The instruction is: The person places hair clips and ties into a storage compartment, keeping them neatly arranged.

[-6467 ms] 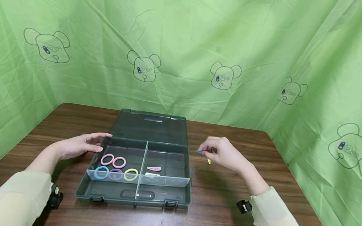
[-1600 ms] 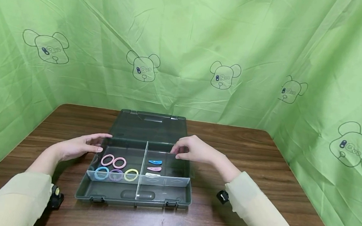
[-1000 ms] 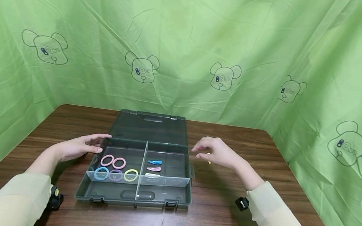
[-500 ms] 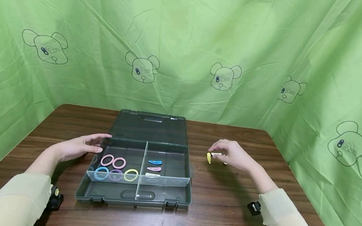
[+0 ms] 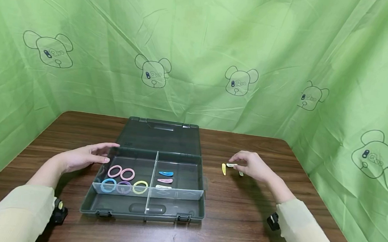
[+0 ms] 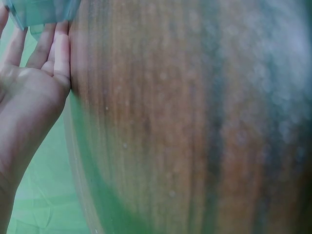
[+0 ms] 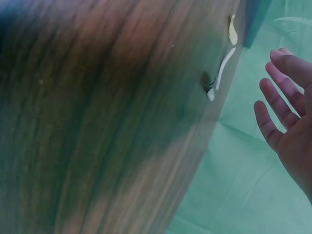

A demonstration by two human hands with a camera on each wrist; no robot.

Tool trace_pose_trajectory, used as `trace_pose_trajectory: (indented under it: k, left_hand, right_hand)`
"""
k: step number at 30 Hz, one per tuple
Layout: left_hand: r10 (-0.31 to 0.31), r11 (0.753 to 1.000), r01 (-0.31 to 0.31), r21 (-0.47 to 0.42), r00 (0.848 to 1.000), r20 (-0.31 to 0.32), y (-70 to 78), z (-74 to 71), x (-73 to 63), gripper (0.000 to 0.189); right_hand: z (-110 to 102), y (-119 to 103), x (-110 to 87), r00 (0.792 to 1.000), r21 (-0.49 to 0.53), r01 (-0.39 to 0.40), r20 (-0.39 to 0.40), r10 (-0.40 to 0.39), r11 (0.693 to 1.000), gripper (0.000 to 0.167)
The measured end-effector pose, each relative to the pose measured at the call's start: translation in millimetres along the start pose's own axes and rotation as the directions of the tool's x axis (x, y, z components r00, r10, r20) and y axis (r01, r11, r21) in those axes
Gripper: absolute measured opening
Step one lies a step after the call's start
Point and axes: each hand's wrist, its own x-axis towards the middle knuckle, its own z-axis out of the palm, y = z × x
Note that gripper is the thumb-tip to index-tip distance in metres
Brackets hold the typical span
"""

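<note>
In the head view my right hand [image 5: 253,166] hovers over hair clips right of the box, thumb and fingers apart, holding nothing. Beneath it lie a white hair clip [image 5: 231,165] and another pale clip [image 5: 241,174], partly covered; a yellow hair clip [image 5: 224,169] is just left of them. The right wrist view shows a gap between these fingers and the table. My left hand [image 5: 83,157] rests with extended fingers against the left side of a dark translucent compartment box [image 5: 140,216]. Blue [image 5: 166,173], pink [image 5: 165,180] and white [image 5: 163,187] hair clips lie in its right compartment.
The box's left compartment holds several hair ties: two pink [image 5: 114,171], one blue [image 5: 108,185], one purple [image 5: 124,187], one yellow [image 5: 140,187]. Its lid [image 5: 161,135] lies folded back. Green cloth [image 5: 195,105] hangs around the wooden table [image 5: 225,237].
Earlier my right hand held the blue hair clip; it now lies in the right compartment above the pink one. The hand has since returned right over the remaining clips. My left hand stayed put.
</note>
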Motion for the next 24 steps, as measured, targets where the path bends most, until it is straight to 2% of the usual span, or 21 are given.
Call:
trace_pose_trajectory:
  k: [7,11,17,24]
  left_hand:
    - [0.004,1.0,-0.004,-0.028,1.0,-0.002,-0.7,1.0,-0.5,0.056]
    - [0.003,0.999,-0.003,-0.032,1.0,-0.003,-0.5,1.3,-0.5,0.056]
    - [0.003,0.999,-0.003,-0.032,1.0,0.002,-0.3,1.1,-0.2,0.056]
    - [0.009,0.999,-0.009,-0.042,1.0,0.004,0.6,0.4,0.3,0.056]
  right_hand:
    - [8.4,15.3,2.7,1.0,-0.053,0.014,-0.011,-0.015,0.998,0.023]
    - [14.7,24.6,5.5,1.0,-0.045,0.007,-0.006,-0.008,0.999,0.021]
    - [21.2,34.5,11.5,1.0,-0.057,-0.018,0.022,0.02,0.998,0.019]
    - [20.6,34.8,17.7,0.995,-0.058,-0.058,0.082,0.063,0.997,0.017]
